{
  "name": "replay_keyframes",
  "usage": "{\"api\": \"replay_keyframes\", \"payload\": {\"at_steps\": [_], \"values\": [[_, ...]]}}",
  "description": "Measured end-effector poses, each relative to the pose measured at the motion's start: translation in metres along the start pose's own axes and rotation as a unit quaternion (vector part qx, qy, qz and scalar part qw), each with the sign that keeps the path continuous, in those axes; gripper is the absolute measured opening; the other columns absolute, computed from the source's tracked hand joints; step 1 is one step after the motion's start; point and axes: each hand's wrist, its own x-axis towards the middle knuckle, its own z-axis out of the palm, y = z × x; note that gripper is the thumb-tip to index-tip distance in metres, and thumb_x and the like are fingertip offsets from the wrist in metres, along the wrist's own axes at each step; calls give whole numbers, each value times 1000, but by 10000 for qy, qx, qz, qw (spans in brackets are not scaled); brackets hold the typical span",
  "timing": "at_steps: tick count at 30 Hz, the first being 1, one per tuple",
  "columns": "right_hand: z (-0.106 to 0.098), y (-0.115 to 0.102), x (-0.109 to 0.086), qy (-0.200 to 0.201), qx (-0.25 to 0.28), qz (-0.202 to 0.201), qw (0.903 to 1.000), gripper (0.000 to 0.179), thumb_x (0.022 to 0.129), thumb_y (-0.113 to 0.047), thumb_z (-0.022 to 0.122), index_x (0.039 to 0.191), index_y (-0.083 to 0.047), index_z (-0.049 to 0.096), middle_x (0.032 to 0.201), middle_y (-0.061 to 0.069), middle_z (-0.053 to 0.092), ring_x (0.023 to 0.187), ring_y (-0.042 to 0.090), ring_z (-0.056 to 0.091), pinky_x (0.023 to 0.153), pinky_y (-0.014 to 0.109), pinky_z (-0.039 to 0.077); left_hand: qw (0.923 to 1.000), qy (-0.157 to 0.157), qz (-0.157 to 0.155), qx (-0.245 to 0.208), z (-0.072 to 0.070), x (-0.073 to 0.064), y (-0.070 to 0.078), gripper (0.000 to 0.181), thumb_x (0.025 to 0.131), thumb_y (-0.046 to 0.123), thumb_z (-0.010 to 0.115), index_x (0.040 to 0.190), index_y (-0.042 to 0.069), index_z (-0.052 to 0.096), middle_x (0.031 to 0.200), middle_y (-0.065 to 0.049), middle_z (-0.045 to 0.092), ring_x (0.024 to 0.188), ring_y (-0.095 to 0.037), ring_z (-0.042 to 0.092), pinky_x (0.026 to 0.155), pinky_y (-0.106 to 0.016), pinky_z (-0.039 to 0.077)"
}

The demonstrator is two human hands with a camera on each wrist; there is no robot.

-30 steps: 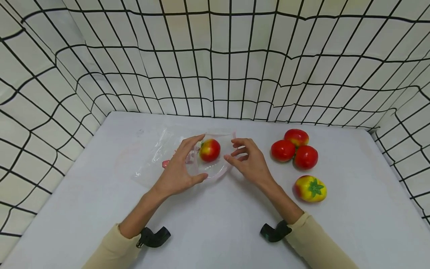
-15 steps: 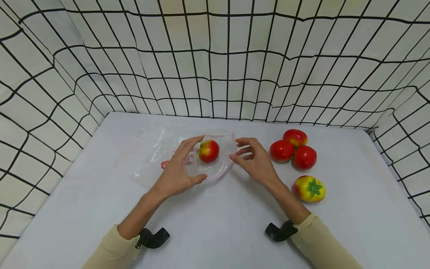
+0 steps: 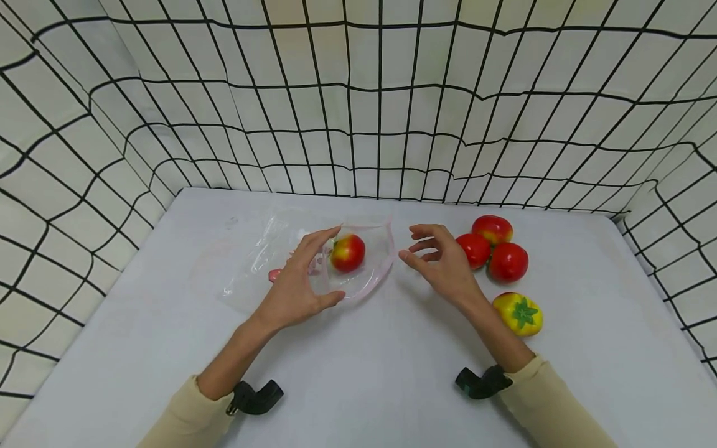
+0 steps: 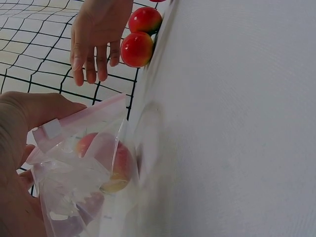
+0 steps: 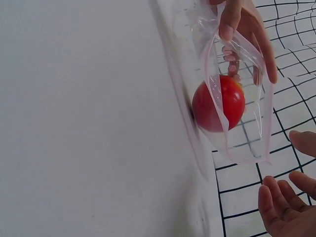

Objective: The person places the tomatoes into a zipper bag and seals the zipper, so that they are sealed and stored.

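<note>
A clear plastic zip bag with pink edges lies with its mouth spread toward the right. Inside it sits a red-and-yellow toy tomato. My left hand holds the bag, thumb and fingers wide apart on either side of its mouth. In the left wrist view a pale slider tab shows on the bag's pink strip beside that hand. My right hand hovers just right of the mouth, fingers loosely bent and holding nothing. The right wrist view shows this hand apart from the bag.
Three red toy tomatoes are clustered at the right, one partly behind my right hand. Nearer me, a yellow toy tomato with a green star-shaped top lies beside my right forearm. Black netting borders the white table at the back and sides.
My right hand has drawn away from the bag's edge toward the right, nearer the red tomatoes. My left hand and the bagged tomato have stayed almost in place.
</note>
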Motion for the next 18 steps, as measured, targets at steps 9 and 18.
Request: {"api": "replay_keyframes", "payload": {"at_steps": [9,18], "values": [[-14,3,-2,111,-81,56,9999,57,91,-26,81,141,-13,57,140,9,60,121,24,64,90,14,55,10000,-27,-3,46,2,0,-1,106,70,18,91,161,22,36,164,-5,40,150,-29,41,109,-63,52],[-29,10,-3,332,-356,-23,9988,59,90,-23,82,142,-12,56,139,10,61,122,29,64,96,34,58,9999,-63,-140,78,3,-1,1,110,69,19,92,162,27,35,165,-3,39,151,-29,41,106,-60,55]]}}
